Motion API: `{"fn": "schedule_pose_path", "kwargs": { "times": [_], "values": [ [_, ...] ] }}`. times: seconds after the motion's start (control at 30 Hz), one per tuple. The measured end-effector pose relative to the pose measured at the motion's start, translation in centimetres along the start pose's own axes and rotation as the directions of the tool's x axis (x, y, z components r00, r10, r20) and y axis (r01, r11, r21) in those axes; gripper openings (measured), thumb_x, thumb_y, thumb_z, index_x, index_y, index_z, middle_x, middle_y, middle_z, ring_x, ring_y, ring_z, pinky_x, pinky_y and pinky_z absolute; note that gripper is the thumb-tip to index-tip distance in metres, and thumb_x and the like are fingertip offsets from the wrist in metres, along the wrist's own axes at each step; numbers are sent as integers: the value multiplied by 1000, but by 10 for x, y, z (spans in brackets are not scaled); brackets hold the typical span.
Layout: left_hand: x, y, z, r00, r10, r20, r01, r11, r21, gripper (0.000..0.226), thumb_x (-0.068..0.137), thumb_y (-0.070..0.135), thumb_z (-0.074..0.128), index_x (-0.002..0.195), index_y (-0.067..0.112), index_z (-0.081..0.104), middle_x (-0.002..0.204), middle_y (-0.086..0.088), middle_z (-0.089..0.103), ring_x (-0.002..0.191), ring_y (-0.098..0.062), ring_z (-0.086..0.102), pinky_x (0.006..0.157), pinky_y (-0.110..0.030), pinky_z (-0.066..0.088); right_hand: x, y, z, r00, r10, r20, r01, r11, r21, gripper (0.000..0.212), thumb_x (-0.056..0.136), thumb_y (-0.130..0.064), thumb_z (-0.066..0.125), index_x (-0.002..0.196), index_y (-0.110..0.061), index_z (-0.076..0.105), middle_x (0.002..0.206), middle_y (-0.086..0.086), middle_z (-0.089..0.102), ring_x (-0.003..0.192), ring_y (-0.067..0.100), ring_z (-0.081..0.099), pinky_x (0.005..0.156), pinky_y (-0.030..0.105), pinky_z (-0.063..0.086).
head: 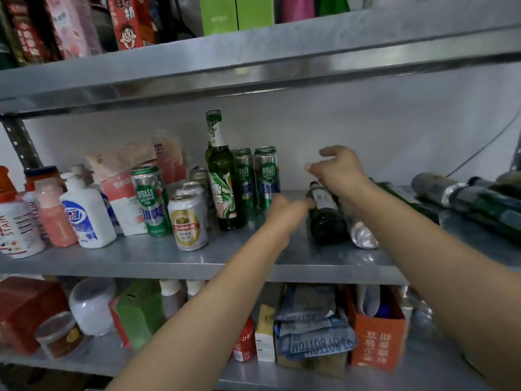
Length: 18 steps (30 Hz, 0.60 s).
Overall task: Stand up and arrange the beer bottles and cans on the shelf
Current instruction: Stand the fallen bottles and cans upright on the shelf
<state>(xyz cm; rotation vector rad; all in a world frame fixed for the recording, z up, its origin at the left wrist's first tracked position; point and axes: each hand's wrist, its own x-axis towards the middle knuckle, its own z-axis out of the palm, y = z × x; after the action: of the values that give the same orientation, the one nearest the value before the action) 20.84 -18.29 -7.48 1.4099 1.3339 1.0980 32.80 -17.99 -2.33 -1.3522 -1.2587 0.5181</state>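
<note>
On the middle shelf (141,258), a dark bottle (327,221) lies on its side. Our left hand (284,210) reaches it with straight fingers, and our right hand (335,170) hovers above, loosely curled and holding nothing. Next we likely grasp it and stand it beside the upright cans (265,176).

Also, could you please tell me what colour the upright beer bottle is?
The upright beer bottle is dark green glass, with a green-and-white label; head view.

On the shelf (169,261), a lying bottle (327,221) sits just right of the left hand's (282,213) fingertips (308,204) and beneath the right hand's (338,170) fingers (328,151). Left of the left fingertips stand two cans (265,179), then an upright bottle (222,179). Right of the right fingers lie more bottles (479,204).
</note>
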Motion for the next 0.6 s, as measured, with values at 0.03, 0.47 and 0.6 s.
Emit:
{"fn": "schedule_pose_path", "kwargs": {
  "times": [0.03, 0.47, 0.6],
  "values": [
    [7, 4, 13, 1000, -7, 25, 5, 998, 65, 76, 79, 37, 73, 141, 11, 38, 129, -9, 58, 110, -26, 59, 93, -37, 52, 2, 5, -8, 1000, 5, -6, -5, 1000, -2, 59, 79, -22, 78, 130, -8, 53, 110, 16, 65, 92, 24, 60, 85, 35, 51],
    [47, 13, 50, 957, -245, 156, 206, 951, 231, 60, 76, 46, 74, 122, 11, 57, 111, -15, 66, 89, -30, 65, 74, -35, 54, -6, 15, -35, 997, 22, 70, -20, 1000, -23, 57, 80, -8, 76, 131, -8, 51, 109, 15, 65, 102, 24, 63, 80, 26, 51],
    [49, 6, 43, 988, -96, 121, 80, 988, 134, 45, 85, 29, 69, 119, 2, 61, 109, -16, 66, 96, -30, 65, 73, -33, 52, -12, 18, -18, 988, 37, 147, -21, 994, -110, 58, 80, -9, 74, 133, -11, 50, 112, 14, 66, 110, 25, 61, 98, 37, 49]
  ]
}}
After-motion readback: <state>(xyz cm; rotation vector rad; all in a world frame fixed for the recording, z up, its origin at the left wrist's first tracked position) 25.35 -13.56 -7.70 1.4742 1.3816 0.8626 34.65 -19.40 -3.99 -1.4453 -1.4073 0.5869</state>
